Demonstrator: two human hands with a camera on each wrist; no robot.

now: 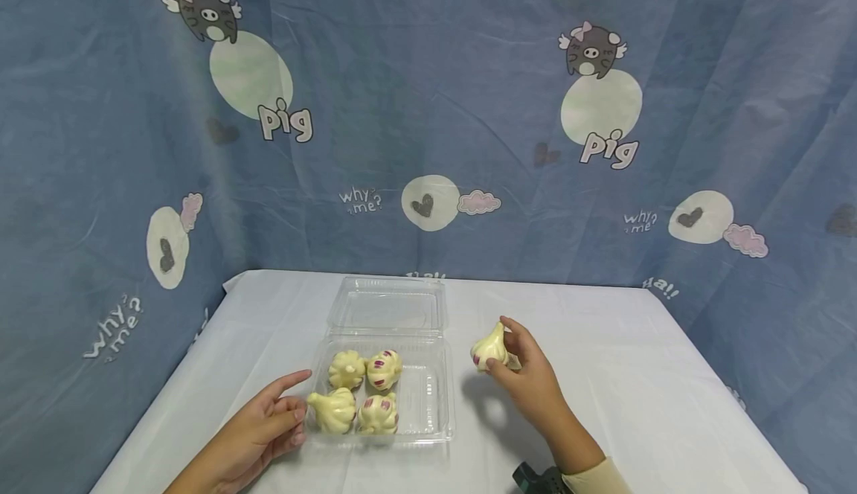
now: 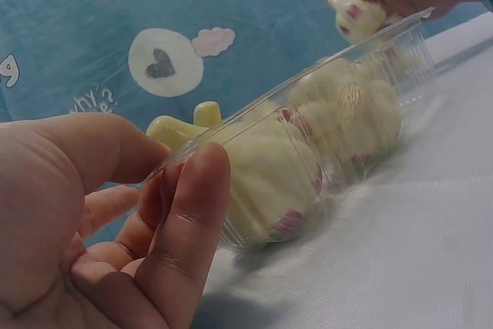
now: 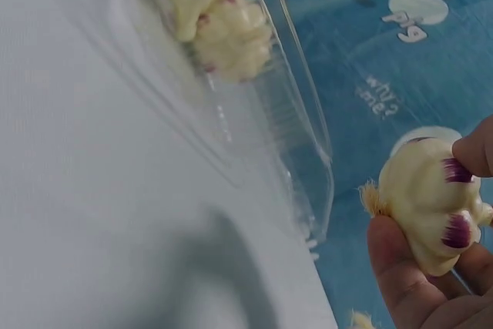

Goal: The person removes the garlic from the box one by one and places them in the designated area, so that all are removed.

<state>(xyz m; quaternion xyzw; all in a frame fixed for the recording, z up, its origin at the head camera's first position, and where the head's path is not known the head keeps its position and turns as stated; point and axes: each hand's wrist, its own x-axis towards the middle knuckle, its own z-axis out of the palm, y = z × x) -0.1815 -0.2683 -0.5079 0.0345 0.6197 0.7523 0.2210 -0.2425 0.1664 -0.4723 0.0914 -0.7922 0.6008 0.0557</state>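
A clear plastic clamshell box [image 1: 428, 397] lies with its lid [image 1: 388, 306] folded back. Several cream garlic bulbs with purple marks, one of them a garlic bulb [image 1: 335, 411] at the front left, fill its left part. At the box's left side, my left hand [image 1: 264, 431] pinches the rim [image 2: 308, 75] between thumb and finger. My right hand [image 1: 529, 375] holds another garlic bulb [image 3: 427, 198] in its fingertips, raised above the table right of the box. Its stem points up in the head view, and its root tuft shows in the right wrist view.
A white cloth covers the table [image 1: 623, 390]. Behind it hangs a blue curtain [image 1: 495, 70] printed with pigs and words. A dark wrist device [image 1: 538, 479] sits by the right sleeve. One pale tuft [image 3: 360, 320] shows at the right wrist view's bottom edge.
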